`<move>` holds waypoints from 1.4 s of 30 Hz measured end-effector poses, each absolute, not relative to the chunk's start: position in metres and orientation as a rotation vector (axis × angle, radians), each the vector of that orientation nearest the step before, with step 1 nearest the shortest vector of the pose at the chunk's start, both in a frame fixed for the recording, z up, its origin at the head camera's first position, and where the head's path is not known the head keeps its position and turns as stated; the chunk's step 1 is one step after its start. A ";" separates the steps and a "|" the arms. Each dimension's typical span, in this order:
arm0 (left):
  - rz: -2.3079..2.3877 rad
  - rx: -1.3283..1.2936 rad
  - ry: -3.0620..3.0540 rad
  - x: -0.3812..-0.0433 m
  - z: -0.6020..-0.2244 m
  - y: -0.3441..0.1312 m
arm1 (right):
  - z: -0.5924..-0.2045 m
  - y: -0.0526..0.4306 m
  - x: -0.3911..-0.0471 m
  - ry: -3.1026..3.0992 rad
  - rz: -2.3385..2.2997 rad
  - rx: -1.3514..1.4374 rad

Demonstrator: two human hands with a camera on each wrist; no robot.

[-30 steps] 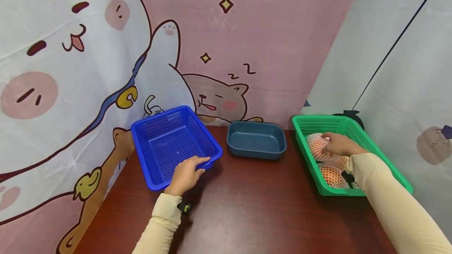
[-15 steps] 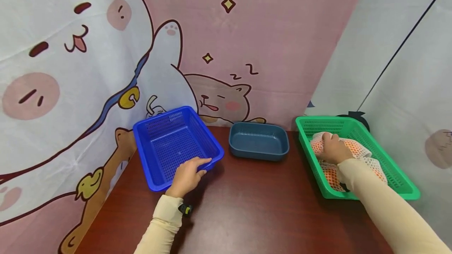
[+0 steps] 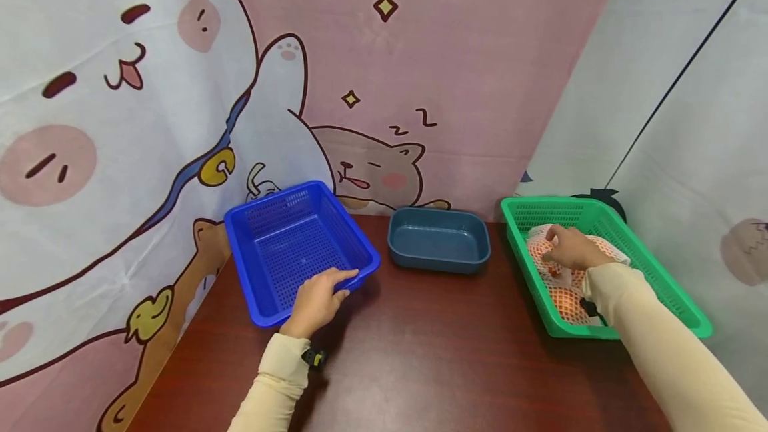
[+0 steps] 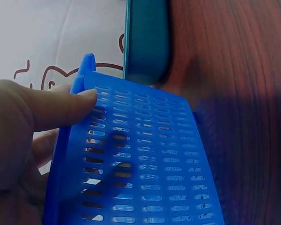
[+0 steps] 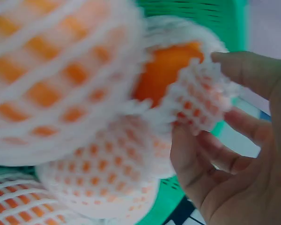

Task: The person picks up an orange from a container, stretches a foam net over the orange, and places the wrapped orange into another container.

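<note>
My left hand [image 3: 317, 302] grips the near right corner of a blue plastic basket [image 3: 300, 239]. In the left wrist view its thumb presses the slotted outer wall [image 4: 145, 154], with the other fingers behind the rim. At the far right, my right hand [image 3: 573, 250] is inside a green basket [image 3: 657, 279] that holds several orange fruits in white foam nets. In the right wrist view, thumb and fingers pinch the loose net end [image 5: 201, 98] on one orange [image 5: 166, 75], whose bare peel shows through a gap. Another netted orange [image 5: 51, 79] looms close to the camera.
Between the baskets, a dark blue-green rectangular dish [image 3: 441, 240] stands near the back of the brown table [image 3: 444, 352]. A printed cartoon curtain [image 3: 468, 72] hangs behind and along both sides.
My right hand lowered and turned over the fruits, then rose back slightly, staying in the green basket. The left hand and blue basket have not visibly moved.
</note>
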State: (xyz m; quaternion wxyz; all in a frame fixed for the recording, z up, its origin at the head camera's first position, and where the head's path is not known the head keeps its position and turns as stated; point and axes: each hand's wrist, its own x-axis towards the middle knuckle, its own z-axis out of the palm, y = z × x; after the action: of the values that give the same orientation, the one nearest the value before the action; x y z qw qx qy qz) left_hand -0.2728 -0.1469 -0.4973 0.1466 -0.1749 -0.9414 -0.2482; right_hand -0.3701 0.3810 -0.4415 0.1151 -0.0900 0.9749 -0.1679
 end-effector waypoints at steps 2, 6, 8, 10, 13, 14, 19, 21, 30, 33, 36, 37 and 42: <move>-0.709 -0.499 -2.715 -0.271 -0.498 -0.147 | -0.450 0.382 -0.370 2.865 -0.503 -0.249; -0.704 -0.496 -2.717 -0.269 -0.498 -0.146 | -0.466 0.382 -0.367 2.894 -0.494 -0.214; -0.710 -0.498 -2.713 -0.268 -0.497 -0.145 | -0.473 0.383 -0.364 2.912 -0.477 -0.195; -0.719 -0.510 -2.710 -0.269 -0.497 -0.142 | -0.476 0.384 -0.361 2.930 -0.446 -0.178; -0.725 -0.535 -2.703 -0.270 -0.497 -0.138 | -0.479 0.387 -0.358 2.957 -0.416 -0.153; -0.728 -0.540 -2.702 -0.271 -0.498 -0.137 | -0.479 0.388 -0.357 2.961 -0.418 -0.145; -0.729 -0.558 -2.707 -0.274 -0.499 -0.134 | -0.478 0.393 -0.353 2.930 -0.443 -0.136; -0.732 -0.568 -2.706 -0.276 -0.499 -0.134 | -0.473 0.394 -0.351 2.902 -0.458 -0.157; -0.756 -0.549 -2.702 -0.281 -0.496 -0.140 | -0.442 0.363 -0.339 2.994 -0.579 -0.283; -0.761 -0.534 -2.698 -0.282 -0.496 -0.142 | -0.445 0.345 -0.336 3.034 -0.667 -0.314; -0.765 -0.520 -2.693 -0.284 -0.495 -0.143 | -0.453 0.333 -0.337 3.061 -0.655 -0.397; -0.763 -0.519 -2.695 -0.284 -0.496 -0.142 | -0.456 0.331 -0.336 3.074 -0.637 -0.407; -0.765 -0.510 -2.726 -0.287 -0.499 -0.139 | -0.468 0.330 -0.334 3.135 -0.561 -0.431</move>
State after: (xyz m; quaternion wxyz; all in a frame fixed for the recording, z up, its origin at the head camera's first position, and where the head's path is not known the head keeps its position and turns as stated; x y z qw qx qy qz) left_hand -0.2871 -0.1394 -0.4993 0.1321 -0.1758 -0.9392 -0.2637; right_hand -0.3339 0.3300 -0.4678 -0.0362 -0.1339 0.9748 -0.1745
